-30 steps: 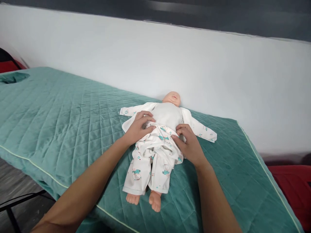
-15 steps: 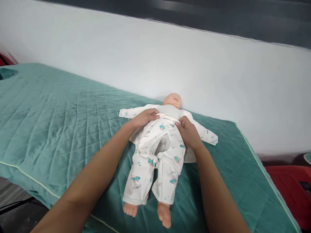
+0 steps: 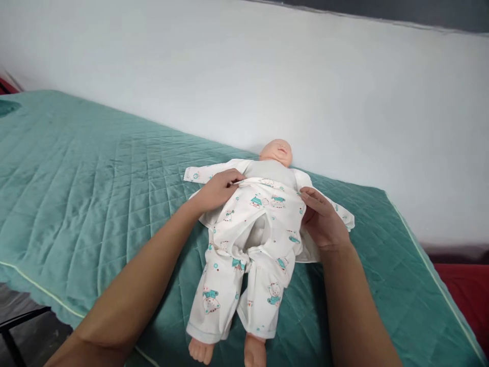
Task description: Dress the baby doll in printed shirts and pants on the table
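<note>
A baby doll [image 3: 275, 151] lies on its back on a green quilted bed [image 3: 95, 168], head toward the white wall. It wears a white printed sleepsuit [image 3: 263, 224] with teal animal figures, pulled up to the chest. The bare feet stick out at the bottom. My left hand [image 3: 216, 189] pinches the upper left edge of the sleepsuit near the doll's shoulder. My right hand [image 3: 323, 219] grips the suit's right side edge at the doll's flank, fingers curled round the cloth. The suit's sleeves lie spread to both sides.
A white wall [image 3: 305, 92] runs right behind the bed. A red object [image 3: 466, 295] sits low at the right beyond the bed's edge. A dark frame leg [image 3: 11, 331] shows at the lower left under the bed's front edge.
The bunched sleepsuit has been drawn up from the doll's waist to its chest and spread flat. My right hand has shifted from the top edge outward to the suit's right side.
</note>
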### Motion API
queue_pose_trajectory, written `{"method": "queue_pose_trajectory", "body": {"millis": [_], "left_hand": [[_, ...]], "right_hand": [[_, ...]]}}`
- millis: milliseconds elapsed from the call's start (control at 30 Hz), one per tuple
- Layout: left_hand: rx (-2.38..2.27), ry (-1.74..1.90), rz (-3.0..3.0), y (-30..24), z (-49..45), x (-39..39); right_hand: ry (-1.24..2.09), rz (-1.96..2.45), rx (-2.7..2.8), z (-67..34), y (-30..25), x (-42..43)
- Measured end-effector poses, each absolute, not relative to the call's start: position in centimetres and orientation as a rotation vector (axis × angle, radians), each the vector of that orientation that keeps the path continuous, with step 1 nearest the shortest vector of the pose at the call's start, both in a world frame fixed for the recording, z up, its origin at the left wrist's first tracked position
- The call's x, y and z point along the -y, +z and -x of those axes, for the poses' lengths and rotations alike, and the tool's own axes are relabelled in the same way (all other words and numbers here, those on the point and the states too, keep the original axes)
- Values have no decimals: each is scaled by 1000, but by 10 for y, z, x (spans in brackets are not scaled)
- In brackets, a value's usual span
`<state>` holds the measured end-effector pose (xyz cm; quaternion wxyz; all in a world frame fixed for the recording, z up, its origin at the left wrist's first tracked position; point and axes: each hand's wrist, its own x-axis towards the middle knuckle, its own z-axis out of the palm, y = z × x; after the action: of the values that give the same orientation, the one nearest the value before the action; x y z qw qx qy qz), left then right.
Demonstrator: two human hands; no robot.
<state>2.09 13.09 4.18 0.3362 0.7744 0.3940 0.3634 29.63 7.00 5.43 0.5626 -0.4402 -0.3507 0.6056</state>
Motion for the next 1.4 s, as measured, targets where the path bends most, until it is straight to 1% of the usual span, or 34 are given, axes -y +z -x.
{"method": "queue_pose_trajectory", "body": {"millis": [100, 300, 433, 533, 633, 800, 867, 967, 1033, 1200, 1300, 1400], "left_hand": [[-1098, 1003, -2130, 39, -27, -132], [-1328, 930, -2012, 31, -28, -136], [-1423, 848, -2011, 28, -27, -136], [-1499, 768, -1958, 28, -29, -136], [-1528, 708, -1926, 31, -32, -134], [-1547, 614, -2054, 36, -35, -132], [-1524, 570, -2109, 38, -35, -132], [-1511, 538, -2106, 42, -34, -133], [-1492, 501, -2067, 46, -32, -133], [-1257, 426, -1875, 54, -24, -132], [-1151, 445, -1758, 52, -20, -131], [-1042, 508, -1614, 46, -21, -131]], "right_hand": [[1435, 1008, 771, -298, 57, -67], [1427, 989, 817, -309, 58, -63], [1416, 1094, 886, -319, 61, -62], [1377, 1255, 1054, -319, 61, -62], [1208, 1479, 1326, -313, 57, -65], [649, 1935, 1612, -304, 53, -70], [579, 2063, 1629, -304, 53, -70], [608, 2161, 1657, -305, 51, -71], [618, 2149, 1703, -305, 49, -72], [722, 2036, 1803, -305, 51, -72], [755, 1969, 1810, -306, 52, -70], [892, 1795, 1708, -306, 48, -68]]}}
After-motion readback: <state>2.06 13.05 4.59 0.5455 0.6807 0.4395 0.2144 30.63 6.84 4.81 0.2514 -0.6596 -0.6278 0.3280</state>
